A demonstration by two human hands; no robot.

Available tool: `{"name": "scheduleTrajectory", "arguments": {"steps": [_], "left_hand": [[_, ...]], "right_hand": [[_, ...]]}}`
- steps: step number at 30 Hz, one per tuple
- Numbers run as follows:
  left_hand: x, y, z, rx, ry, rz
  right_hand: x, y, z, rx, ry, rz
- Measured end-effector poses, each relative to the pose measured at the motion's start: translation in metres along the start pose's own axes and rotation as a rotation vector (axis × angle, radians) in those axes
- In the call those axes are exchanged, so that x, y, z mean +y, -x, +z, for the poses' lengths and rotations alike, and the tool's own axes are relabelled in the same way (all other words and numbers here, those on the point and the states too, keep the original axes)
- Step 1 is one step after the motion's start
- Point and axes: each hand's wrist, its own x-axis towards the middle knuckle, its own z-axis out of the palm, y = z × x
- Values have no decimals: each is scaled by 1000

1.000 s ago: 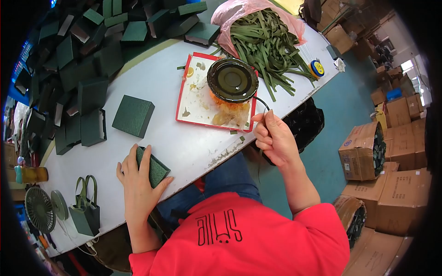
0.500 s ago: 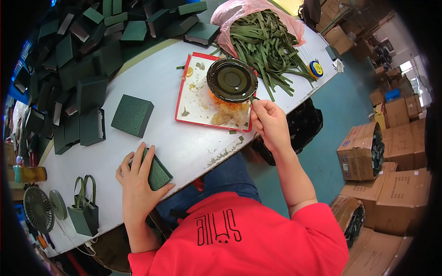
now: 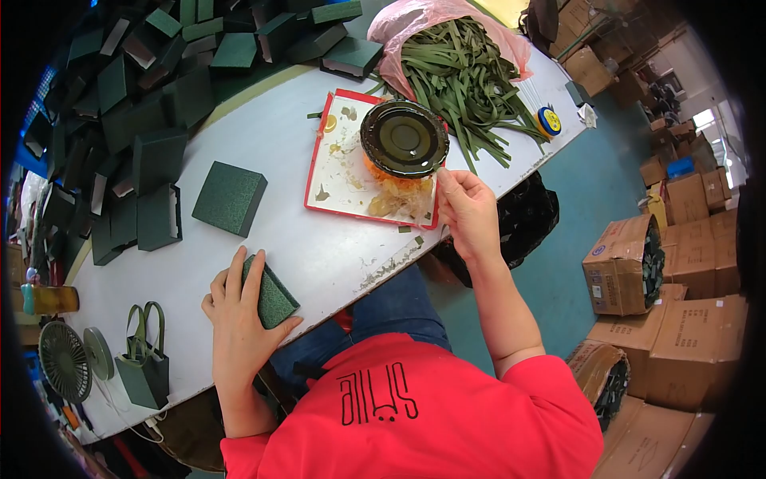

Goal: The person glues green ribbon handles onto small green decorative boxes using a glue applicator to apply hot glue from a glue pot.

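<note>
My left hand [image 3: 241,307] is wrapped over a small dark green box [image 3: 275,297] near the table's front edge, holding it against the surface. The thumb lies along its near end. My right hand [image 3: 469,209] is closed in a pinch at the lower right rim of a round black dish of dark liquid [image 3: 404,137]. A short green ribbon strip seems to be between these fingertips, mostly hidden. The dish sits over an orange base on a white board with a red rim [image 3: 315,172], stained with yellowish residue. A second green box [image 3: 230,198] lies beyond my left hand.
Many green boxes [image 3: 132,120] are piled at the far left. Green ribbon strips [image 3: 471,80] spill from a pink plastic bag [image 3: 383,32]. A small green bag with handles [image 3: 145,375] and a fan [image 3: 65,362] stand at left. Cardboard cartons [image 3: 618,263] fill the right side.
My right fingertips have shifted slightly at the dish's rim, and the green strip seen between them earlier shows less now. My left hand stays on the box.
</note>
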Motion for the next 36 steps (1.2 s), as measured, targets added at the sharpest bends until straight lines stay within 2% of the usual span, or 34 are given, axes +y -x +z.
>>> {"name": "scheduleTrajectory", "arguments": {"steps": [13,17,20,23,28,31,36], "left_hand": [[-2,2,4,44,53,-25],[-4,0,8,110,113,22],[-5,-4,9,189,201,104],[-2,-10,5,218,317,209],[1,-22,-2,185,476,386],[3,-24,-3,152,527,419],[7,-27,-4,172,562,480]], "right_hand": [[4,-6,6,13,38,55],[6,-5,-5,-66,-96,87],[0,13,1,-50,-74,47],[-3,36,16,-123,-89,69],[11,74,39,-448,82,302],[11,83,54,-577,137,457],[15,85,65,-657,216,552]]}}
